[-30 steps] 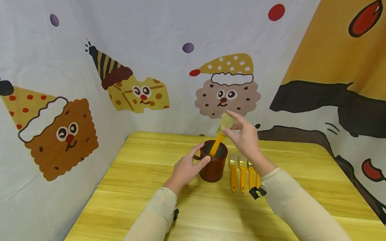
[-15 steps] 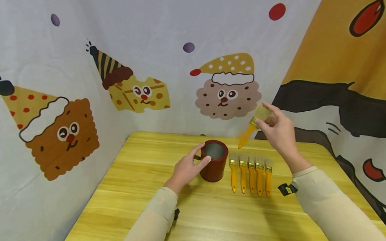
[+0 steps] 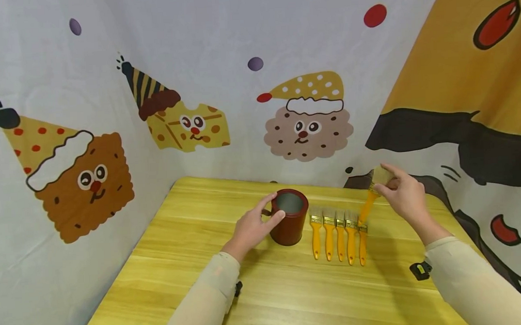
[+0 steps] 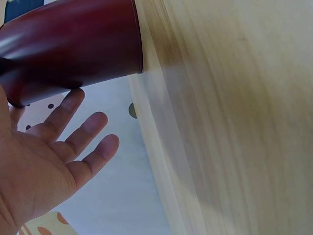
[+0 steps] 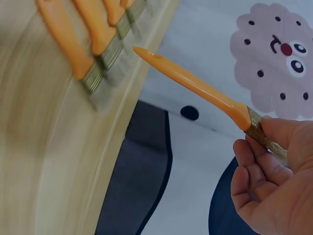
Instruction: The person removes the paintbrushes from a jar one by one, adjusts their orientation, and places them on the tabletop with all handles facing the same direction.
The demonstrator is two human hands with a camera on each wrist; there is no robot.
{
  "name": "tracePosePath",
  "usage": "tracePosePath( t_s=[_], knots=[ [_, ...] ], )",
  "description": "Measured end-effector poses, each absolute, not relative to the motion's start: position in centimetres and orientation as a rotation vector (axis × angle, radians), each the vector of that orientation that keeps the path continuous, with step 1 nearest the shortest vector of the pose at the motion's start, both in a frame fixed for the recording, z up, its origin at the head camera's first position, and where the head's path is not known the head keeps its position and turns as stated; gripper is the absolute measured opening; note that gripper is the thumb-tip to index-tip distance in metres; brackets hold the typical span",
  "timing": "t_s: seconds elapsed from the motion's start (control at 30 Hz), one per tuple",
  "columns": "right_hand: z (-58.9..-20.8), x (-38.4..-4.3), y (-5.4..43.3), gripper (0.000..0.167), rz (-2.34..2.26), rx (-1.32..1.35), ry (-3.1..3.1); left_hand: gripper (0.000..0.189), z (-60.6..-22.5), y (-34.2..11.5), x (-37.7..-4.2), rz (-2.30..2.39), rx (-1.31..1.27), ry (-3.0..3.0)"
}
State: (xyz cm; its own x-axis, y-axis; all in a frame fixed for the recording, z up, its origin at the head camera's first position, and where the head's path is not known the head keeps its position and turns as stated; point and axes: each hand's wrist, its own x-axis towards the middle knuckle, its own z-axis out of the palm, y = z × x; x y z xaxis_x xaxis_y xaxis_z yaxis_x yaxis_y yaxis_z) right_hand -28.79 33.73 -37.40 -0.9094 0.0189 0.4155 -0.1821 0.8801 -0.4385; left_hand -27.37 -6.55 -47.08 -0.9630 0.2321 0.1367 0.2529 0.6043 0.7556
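Observation:
A dark red cup with a grey inside stands upright on the wooden table. My left hand holds it at the rim, thumb on the near side and forefinger on the far side. In the left wrist view, the other fingers of that hand are spread loosely, one touching the cup wall. My right hand pinches a paintbrush by its bristle end, the orange handle pointing down and left above the table. Several more orange-handled paintbrushes lie in a row right of the cup, bristles toward the back.
The wooden table ends at the back against a white cloth wall printed with cartoon figures. A second cloth wall runs along the left side. The held brush handle overlaps the row's rightmost brush in the head view.
My right hand has lifted the paintbrush from over the cup, carried it right past the row, then lowered it somewhat. The left hand and the cup have stayed put.

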Motion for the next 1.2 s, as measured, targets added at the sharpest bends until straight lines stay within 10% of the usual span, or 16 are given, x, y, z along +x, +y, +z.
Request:
tracePosePath(
  t_s=[1.2],
  knots=[
    [-43.1, -31.5, 40.6, 0.082, 1.037, 0.029, -3.402, 0.070, -46.9, -6.5, -27.2, -1.310, -0.432, -2.802]
  ],
)
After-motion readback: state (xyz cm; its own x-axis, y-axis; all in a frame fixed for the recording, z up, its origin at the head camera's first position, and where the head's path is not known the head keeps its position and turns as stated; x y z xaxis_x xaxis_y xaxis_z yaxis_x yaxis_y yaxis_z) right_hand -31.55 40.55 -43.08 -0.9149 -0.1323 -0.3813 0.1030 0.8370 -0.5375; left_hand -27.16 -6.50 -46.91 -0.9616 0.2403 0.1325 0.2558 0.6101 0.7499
